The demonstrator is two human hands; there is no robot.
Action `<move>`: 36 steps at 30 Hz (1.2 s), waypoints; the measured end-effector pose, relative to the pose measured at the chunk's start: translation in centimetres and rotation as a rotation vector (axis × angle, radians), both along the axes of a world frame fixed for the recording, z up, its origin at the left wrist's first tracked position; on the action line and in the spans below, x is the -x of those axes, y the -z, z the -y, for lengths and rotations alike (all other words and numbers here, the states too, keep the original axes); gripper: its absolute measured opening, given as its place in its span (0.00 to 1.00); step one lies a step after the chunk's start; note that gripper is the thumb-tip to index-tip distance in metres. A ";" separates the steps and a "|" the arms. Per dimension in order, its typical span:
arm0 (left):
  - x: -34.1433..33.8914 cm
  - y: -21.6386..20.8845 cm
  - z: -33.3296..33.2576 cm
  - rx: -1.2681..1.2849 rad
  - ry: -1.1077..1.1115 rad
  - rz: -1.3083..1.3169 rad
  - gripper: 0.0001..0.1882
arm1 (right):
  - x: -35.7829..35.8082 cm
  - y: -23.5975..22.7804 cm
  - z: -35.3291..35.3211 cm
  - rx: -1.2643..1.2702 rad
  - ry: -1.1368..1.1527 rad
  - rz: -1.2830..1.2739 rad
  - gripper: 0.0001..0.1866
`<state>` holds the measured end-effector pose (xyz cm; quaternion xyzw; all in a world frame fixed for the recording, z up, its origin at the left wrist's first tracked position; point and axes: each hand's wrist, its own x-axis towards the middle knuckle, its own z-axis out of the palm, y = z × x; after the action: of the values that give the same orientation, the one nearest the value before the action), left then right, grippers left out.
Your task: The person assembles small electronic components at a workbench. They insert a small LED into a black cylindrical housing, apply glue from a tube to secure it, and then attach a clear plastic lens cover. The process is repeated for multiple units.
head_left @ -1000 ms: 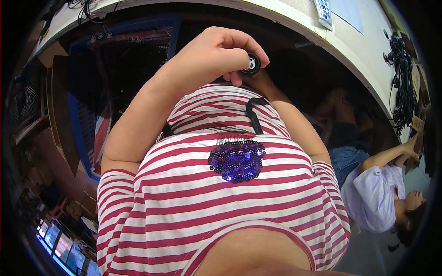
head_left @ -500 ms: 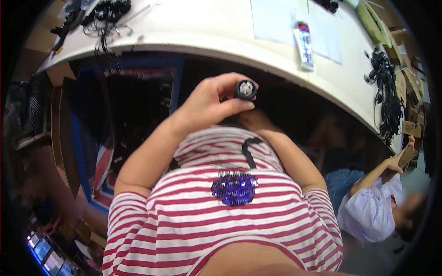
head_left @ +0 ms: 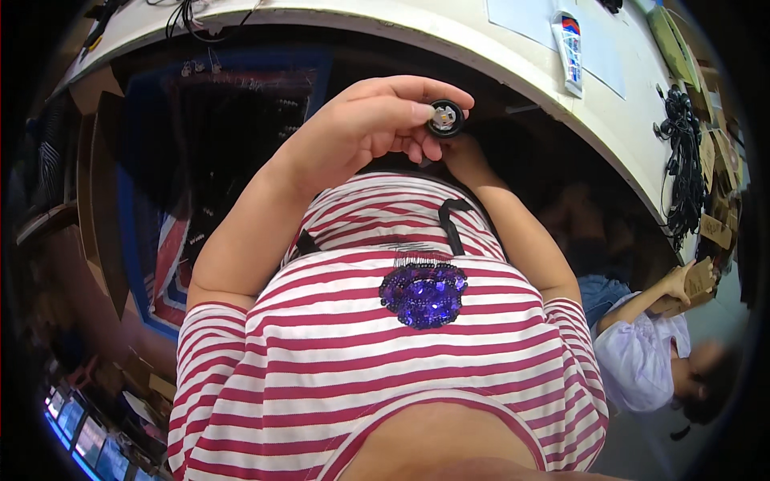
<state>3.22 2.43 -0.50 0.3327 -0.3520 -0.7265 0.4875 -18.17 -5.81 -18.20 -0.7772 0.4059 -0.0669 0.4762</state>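
In front of my waist, my left hand (head_left: 385,116) is closed on a round black flashlight (head_left: 446,119), its thumb and fingers around the rim. The flashlight's open end faces up, showing a silvery inside with a small yellowish spot in the middle. My right hand (head_left: 467,157) is just below and behind the flashlight, near the left fingertips. Its fingers are mostly hidden, so I cannot tell whether they touch the flashlight.
A white table (head_left: 449,36) curves across ahead, bearing a white tube (head_left: 568,56) and paper sheets (head_left: 603,60). Black cables (head_left: 680,160) hang at its right edge. A blue-framed panel (head_left: 132,208) stands left. A person (head_left: 642,361) at right holds a cardboard box (head_left: 696,279).
The flashlight has turned so its open end shows wider. The left thumb has moved onto its rim. Both hands sit slightly higher and further right in view, while the table has shifted up.
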 end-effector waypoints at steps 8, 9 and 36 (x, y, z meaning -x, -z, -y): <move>0.1 0.2 0.0 -0.024 -0.025 0.104 0.18 | -0.3 -0.6 0.2 0.090 0.016 -0.065 0.09; 0.2 0.2 0.1 -0.028 -0.020 0.116 0.18 | -0.2 -0.4 0.4 0.086 0.029 -0.067 0.09; 1.6 0.7 0.5 0.070 -0.020 0.337 0.19 | 0.1 8.0 0.5 -0.298 0.015 0.059 0.11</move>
<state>1.64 1.90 -1.19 0.4361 -0.4507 -0.6428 0.4399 -18.30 -6.36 -26.24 -0.6926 0.4027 -0.0322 0.5975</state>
